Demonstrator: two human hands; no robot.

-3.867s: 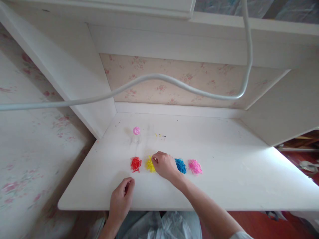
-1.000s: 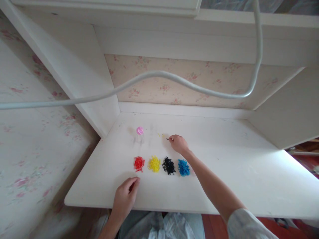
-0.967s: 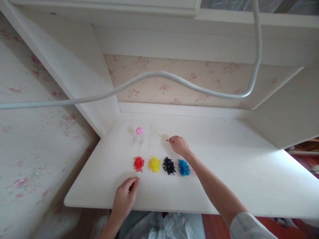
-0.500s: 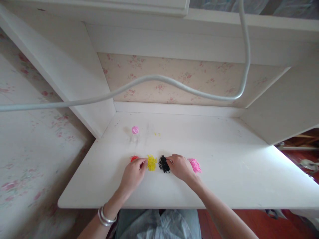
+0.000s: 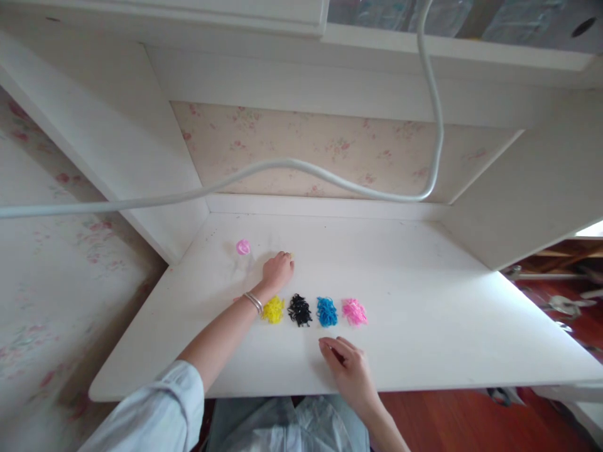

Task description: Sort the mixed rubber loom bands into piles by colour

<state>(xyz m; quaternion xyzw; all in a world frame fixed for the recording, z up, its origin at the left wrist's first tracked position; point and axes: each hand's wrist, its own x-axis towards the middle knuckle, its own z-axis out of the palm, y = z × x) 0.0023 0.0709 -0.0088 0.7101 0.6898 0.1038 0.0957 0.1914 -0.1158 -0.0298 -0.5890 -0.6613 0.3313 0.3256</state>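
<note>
A row of small rubber-band piles lies before me: yellow (image 5: 272, 309), black (image 5: 300, 310), blue (image 5: 326, 312) and pink (image 5: 354, 311). A sliver of the red pile (image 5: 236, 300) shows beside my left forearm, which hides the rest. My left hand (image 5: 278, 271) is stretched out beyond the yellow pile, fingers curled down at a tiny yellow band (image 5: 291, 255); whether it is gripped is hidden. Closer to the front edge, below the blue pile, my right hand (image 5: 346, 364) has thumb and fingertips pinched together, and anything between them is too small to make out.
A small clear container with a pink swirled top (image 5: 243, 247) stands at the back left of the white desk (image 5: 424, 314). A thick pale cable (image 5: 292, 163) crosses in front of the view. Side panels (image 5: 513, 188) and a shelf enclose the desk.
My left hand has moved from the red pile forward to the stray yellow bands. My right hand has drawn back from the black pile toward the front edge, uncovering the blue pile.
</note>
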